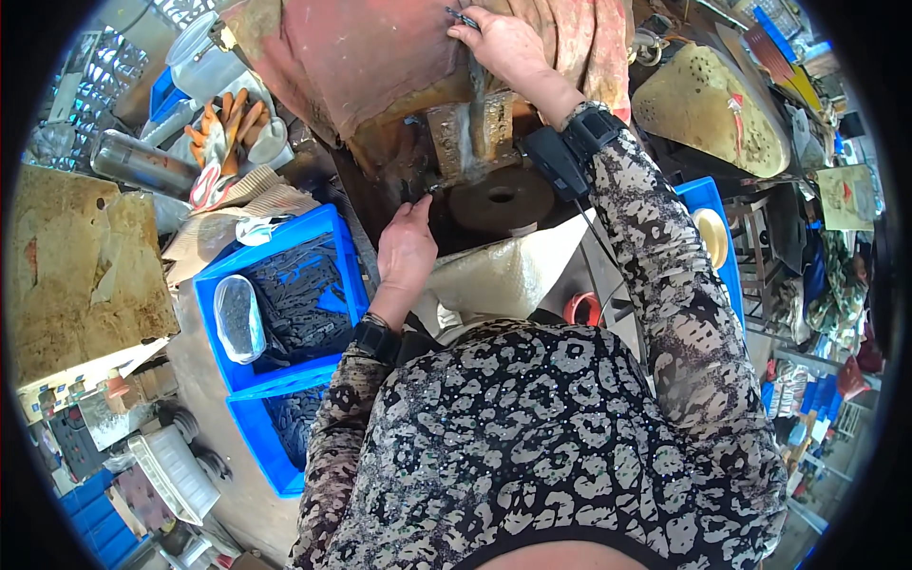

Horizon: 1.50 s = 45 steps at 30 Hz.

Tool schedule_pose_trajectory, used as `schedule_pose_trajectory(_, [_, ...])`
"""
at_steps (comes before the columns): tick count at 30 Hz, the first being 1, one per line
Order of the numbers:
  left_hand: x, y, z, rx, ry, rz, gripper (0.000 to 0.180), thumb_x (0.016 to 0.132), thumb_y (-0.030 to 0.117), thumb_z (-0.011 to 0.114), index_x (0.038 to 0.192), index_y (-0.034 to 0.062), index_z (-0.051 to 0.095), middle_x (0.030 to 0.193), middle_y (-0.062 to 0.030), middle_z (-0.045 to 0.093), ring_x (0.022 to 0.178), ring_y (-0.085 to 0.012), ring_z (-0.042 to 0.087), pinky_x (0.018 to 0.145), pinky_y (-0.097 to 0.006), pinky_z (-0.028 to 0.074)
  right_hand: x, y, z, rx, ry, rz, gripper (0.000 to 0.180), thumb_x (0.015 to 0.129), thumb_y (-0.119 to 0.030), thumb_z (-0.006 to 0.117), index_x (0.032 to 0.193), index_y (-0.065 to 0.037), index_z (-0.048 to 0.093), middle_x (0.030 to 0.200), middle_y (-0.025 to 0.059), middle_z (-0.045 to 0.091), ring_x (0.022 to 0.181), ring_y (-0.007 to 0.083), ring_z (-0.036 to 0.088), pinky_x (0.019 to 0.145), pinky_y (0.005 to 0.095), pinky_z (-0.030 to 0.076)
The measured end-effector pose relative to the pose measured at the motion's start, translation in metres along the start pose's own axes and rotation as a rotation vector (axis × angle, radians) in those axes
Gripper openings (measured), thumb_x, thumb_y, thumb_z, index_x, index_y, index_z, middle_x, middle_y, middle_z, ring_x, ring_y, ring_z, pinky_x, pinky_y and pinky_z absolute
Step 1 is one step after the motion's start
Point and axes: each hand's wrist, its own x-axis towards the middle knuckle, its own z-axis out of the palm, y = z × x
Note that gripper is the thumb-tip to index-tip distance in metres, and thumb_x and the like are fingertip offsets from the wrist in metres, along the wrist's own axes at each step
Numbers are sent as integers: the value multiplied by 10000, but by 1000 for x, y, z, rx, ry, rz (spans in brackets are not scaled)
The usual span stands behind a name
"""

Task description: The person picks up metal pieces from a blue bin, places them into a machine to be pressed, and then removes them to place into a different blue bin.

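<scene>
My right hand [513, 49] is up at the far edge, over a reddish cloth [380, 57]. It pinches a small dark strip [462, 17] between thumb and fingers. Nearer to me, my left hand [408, 249] is closed at the fingertips beside a dark round disc [518, 211] with a hole in its middle. Something small and dark shows at those fingertips, too small to name. Wet-looking, stained metal blocks [445, 142] stand behind the disc, under the draped cloth. A pale sheet [513, 275] hangs between the disc and my body.
To my left, a blue crate [211, 313] holds many dark strips and a clear plastic container [237, 318]. Another blue crate [252, 427] adjoins it. Orange-and-white gloves [228, 123] lie farther back. A blue bin [708, 195] and a stained board [712, 109] are on the right.
</scene>
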Motion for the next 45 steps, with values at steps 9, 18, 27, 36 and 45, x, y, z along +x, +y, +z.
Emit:
schedule_pose_trajectory(9, [1, -10, 2, 59, 75, 38, 367, 818, -31, 523, 1155, 58, 639, 922, -148, 648, 843, -323, 641, 756, -414, 532, 4, -7, 5, -32, -116, 72, 359, 936, -462, 545, 1164, -195, 622, 967, 116, 702, 958, 328, 653, 797, 464, 516])
schedule_pose_trajectory(18, [4, -15, 0, 84, 39, -9, 351, 813, -35, 532, 1127, 59, 657, 888, -143, 641, 816, -322, 643, 735, -411, 532, 6, -9, 11, 12, -146, 66, 345, 945, -429, 539, 1168, -175, 608, 990, 110, 701, 971, 320, 656, 804, 458, 516])
schedule_pose_trajectory(27, [-2, -24, -14, 76, 48, -45, 354, 813, -45, 536, 1126, 66, 660, 876, -143, 637, 808, -324, 643, 725, -414, 530, 8, -24, 17, 21, -199, 94, 349, 936, -418, 558, 1173, -166, 607, 987, 106, 701, 968, 312, 659, 798, 453, 517])
schedule_pose_trajectory(36, [-3, -26, -19, 58, 74, -44, 352, 816, -49, 546, 1127, 70, 660, 858, -140, 635, 800, -317, 643, 713, -407, 528, 10, -30, 20, 65, -174, 64, 355, 944, -450, 533, 1171, -187, 603, 980, 111, 698, 958, 337, 655, 776, 486, 524])
schedule_pose_trajectory(45, [-10, -42, -26, 55, 100, -55, 346, 824, -58, 555, 1128, 70, 659, 845, -131, 631, 785, -310, 639, 704, -392, 523, 8, -45, 31, 86, -199, 41, 334, 947, -427, 534, 1134, -159, 604, 946, 109, 698, 946, 326, 657, 783, 458, 522])
